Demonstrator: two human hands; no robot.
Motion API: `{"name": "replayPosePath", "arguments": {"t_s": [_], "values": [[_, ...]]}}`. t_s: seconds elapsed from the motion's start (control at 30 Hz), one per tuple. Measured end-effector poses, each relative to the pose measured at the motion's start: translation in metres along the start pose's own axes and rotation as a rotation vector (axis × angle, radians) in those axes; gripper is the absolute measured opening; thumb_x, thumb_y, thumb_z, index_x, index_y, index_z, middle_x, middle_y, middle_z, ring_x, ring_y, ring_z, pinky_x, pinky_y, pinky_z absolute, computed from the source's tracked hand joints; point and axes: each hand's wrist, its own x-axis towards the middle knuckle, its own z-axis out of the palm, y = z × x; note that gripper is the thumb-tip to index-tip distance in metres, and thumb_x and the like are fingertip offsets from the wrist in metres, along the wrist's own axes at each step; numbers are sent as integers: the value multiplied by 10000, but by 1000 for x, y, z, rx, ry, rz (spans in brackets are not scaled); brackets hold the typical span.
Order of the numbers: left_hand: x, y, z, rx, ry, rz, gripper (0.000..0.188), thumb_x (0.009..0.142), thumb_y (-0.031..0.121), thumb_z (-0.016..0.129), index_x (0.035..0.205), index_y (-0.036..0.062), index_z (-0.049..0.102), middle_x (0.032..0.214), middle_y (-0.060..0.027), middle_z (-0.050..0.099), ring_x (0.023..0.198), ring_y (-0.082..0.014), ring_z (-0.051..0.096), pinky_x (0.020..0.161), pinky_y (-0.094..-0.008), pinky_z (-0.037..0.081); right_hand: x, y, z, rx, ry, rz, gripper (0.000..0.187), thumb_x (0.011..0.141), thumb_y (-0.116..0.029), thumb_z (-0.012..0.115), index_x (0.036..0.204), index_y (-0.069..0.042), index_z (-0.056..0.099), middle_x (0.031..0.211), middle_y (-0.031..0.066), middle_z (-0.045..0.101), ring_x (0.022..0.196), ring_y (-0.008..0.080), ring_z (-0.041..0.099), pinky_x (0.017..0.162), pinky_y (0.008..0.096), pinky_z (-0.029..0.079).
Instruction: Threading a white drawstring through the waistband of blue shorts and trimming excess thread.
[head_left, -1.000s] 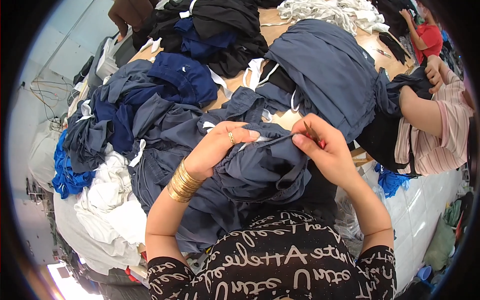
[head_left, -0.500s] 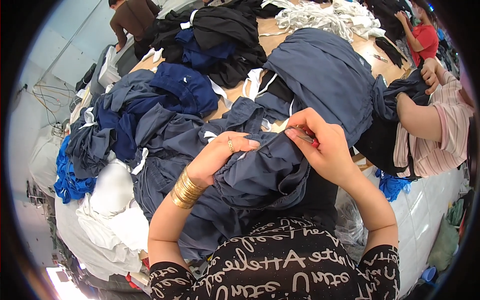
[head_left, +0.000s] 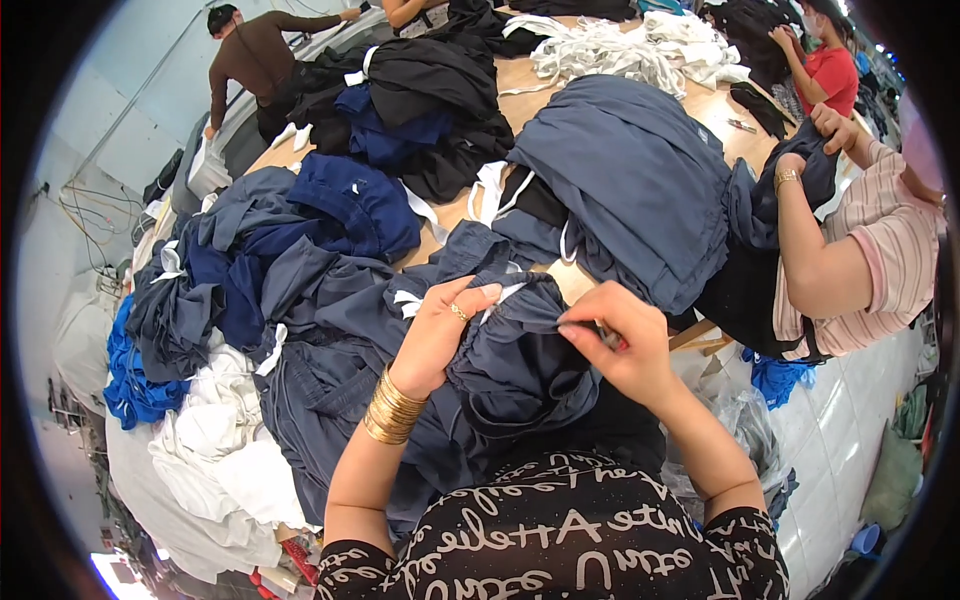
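A slate-grey garment with a gathered, elasticated edge hangs bunched in front of my body. My left hand is closed on that edge, thumb on top, beside a bit of white tape or label. My right hand pinches the same edge farther right between thumb and fingertips. Tucked in its palm is a small red-handled tool, apparently thread snips; only a bit of red shows and the blades are hidden. Gold bangles circle my left wrist.
Slate-grey and navy garments heap to the left, with white cloth below. A large grey bundle lies ahead on the wooden table. White strips pile at the back. A co-worker in stripes handles dark cloth at right.
My right hand has turned and moved slightly down, so the snips show less. The edge between my hands is bunched up more. The right-hand co-worker has raised the dark cloth.
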Motion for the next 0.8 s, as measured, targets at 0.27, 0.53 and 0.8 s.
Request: {"name": "replayPosePath", "arguments": {"t_s": [0.27,0.53,0.8], "values": [[9,-16,3,97,81,67,216,866,173,553,800,-21,621,737,38,587,644,-20,479,589,-183,392,-10,4,-20,-101,-82,11,141,720,-37,670,847,-85,632,917,51,580,708,195,613,597,275,491],[7,-27,8,74,125,113,220,864,173,560,801,-29,621,735,35,584,643,-21,477,582,-186,395,-19,16,-154,199,-242,487,201,917,-81,451,791,31,561,773,60,608,912,150,601,921,322,406],[9,-31,16,54,181,78,185,857,150,572,782,-14,616,726,54,574,653,-14,468,586,-183,374,-37,3,-187,370,-303,590,204,895,-75,480,717,23,502,1136,221,563,1246,298,382,1025,386,265]]}}
